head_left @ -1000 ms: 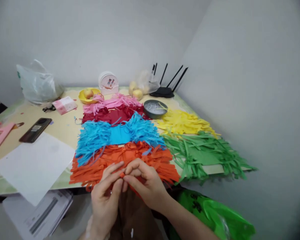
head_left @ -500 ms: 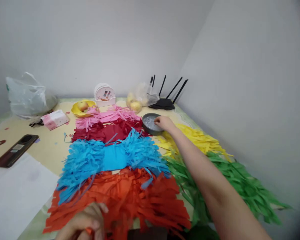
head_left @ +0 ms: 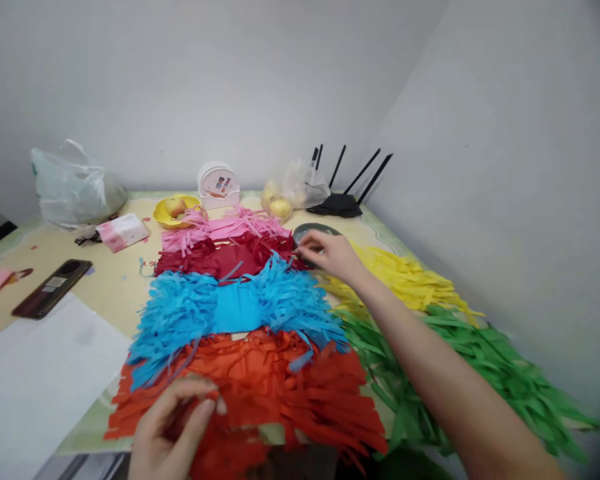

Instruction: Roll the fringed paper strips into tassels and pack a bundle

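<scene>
My left hand (head_left: pixel 177 427), low at the front, has thumb and forefinger closed on orange-red fringed paper (head_left: pixel 230 450), whose strips hang down blurred below. My right hand (head_left: pixel 330 253) reaches forward over the near edge of a dark grey bowl (head_left: pixel 305 229). Its fingertips are pinched; what they hold, if anything, is too small to make out. Between my arms lie rows of fringed paper: orange-red (head_left: pixel 325 387), blue (head_left: pixel 237 308), dark red (head_left: pixel 227 261) and pink (head_left: pixel 230 227). Yellow fringe (head_left: pixel 410 277) and green fringe (head_left: pixel 500 360) lie beneath and beyond my right forearm.
At the back stand a plastic bag (head_left: pixel 75 190), a yellow dish (head_left: pixel 163 215) with fruit, a white holder (head_left: pixel 220 187), bagged fruit (head_left: pixel 280 207) and a black router (head_left: pixel 337 205). A tissue pack (head_left: pixel 123 232), phone (head_left: pixel 53 289) and white sheet (head_left: pixel 55 373) lie left.
My right hand has drawn back from inside the bowl toward its near edge. My left hand has risen and turned, showing more orange-red paper. The view has shifted slightly left.
</scene>
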The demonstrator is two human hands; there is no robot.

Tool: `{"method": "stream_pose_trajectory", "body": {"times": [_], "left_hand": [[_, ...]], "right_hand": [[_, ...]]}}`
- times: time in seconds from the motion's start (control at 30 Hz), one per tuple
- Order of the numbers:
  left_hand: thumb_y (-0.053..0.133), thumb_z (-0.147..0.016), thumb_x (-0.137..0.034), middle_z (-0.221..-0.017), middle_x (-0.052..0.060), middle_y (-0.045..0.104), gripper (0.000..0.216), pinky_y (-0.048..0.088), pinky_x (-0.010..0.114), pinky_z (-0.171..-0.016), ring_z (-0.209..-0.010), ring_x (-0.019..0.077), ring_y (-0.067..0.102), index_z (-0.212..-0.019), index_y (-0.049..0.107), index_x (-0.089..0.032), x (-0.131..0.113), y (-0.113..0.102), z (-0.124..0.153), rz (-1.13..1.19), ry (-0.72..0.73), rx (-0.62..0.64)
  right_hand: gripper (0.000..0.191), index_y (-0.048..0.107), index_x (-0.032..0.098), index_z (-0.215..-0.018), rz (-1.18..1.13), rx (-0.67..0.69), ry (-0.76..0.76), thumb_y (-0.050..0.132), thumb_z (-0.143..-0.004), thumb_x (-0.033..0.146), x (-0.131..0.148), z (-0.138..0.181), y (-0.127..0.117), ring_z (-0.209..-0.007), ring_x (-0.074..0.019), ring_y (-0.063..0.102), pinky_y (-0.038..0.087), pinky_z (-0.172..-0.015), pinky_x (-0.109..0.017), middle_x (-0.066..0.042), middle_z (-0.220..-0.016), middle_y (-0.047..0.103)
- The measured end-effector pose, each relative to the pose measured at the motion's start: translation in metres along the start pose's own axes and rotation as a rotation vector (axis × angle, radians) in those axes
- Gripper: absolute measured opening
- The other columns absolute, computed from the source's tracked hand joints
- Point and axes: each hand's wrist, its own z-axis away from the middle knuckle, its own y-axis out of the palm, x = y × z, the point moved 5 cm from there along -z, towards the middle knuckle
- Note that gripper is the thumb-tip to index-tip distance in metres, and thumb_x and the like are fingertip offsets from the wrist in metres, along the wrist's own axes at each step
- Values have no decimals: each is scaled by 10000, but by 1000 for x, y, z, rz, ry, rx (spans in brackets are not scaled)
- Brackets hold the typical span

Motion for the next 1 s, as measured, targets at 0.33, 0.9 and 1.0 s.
{"method": "stream_pose_trajectory", "body": {"times": [0.33, 0.9, 1.0], "left_hand": [[674, -866, -156, -804, -3, 711, 78, 496, 191, -718, -753, 113, 652, -881, 727, -211, -47, 6, 17, -238, 382, 117], [637, -878, -171, -795, 24, 699, 67, 490, 283, -740, -783, 165, 636, -851, 693, -195, -44, -39, 65, -358, 395, 87], [661, -863, -198, -840, 28, 723, 33, 538, 253, -737, -791, 154, 681, -884, 683, -184, -30, -38, 62, -145, 213, 95]], "right_hand": [[78, 662, 196, -913, -603, 233, -343, 602, -892, 150, 184, 158, 20, -748, -109, 724, 536, -689, -162, -9, -849, 757], [100, 646, 199, -921, -935, 164, -79, 648, -898, 297, 223, 206, 55, -634, -140, 694, 533, -619, -229, -8, -698, 719], [153, 633, 195, -919, -970, 207, -20, 635, -899, 347, 221, 208, 61, -531, -127, 614, 470, -530, -225, 27, -592, 640]]}}
